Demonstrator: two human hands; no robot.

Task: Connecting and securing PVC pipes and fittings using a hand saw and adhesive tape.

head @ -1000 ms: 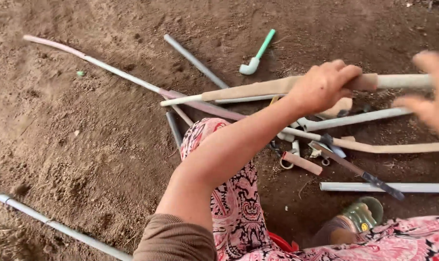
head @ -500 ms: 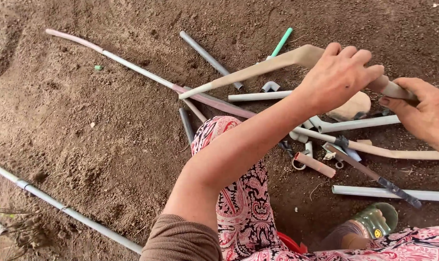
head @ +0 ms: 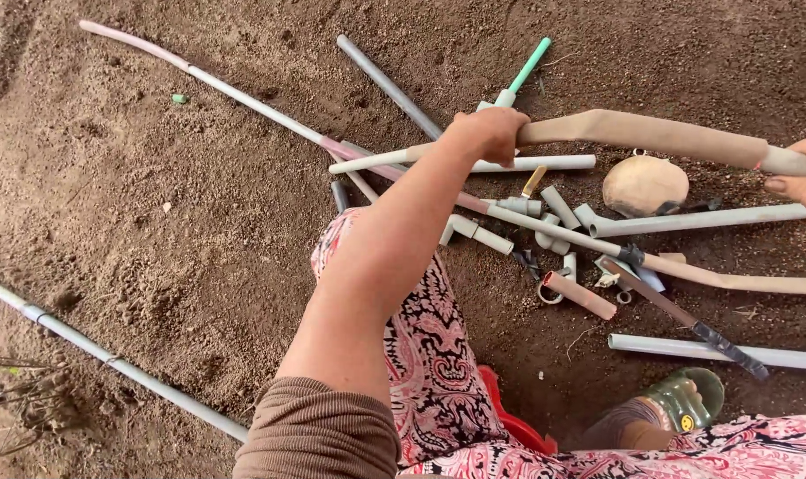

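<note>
My left hand (head: 487, 133) is closed around a long pale pipe (head: 660, 135) with a tan wrapped section, held above the dirt. My right hand (head: 802, 182) grips the same pipe near its right end at the frame's edge. The pipe's thin white left end (head: 367, 162) points left, over a heap of short grey pipe pieces and fittings (head: 545, 222) lying on the ground.
A round brown object (head: 644, 184) and a dark saw-like blade (head: 687, 315) lie among the pipes. Long pipes cross the soil at upper left (head: 199, 80) and lower left (head: 110, 359). A green-tipped pipe (head: 527, 71), a green sandal (head: 687, 399) and something red (head: 509, 421) are near.
My right hand, open beside the pipe a second ago, now grips its right end. My left hand has kept its hold, and the pipe's right end has dipped.
</note>
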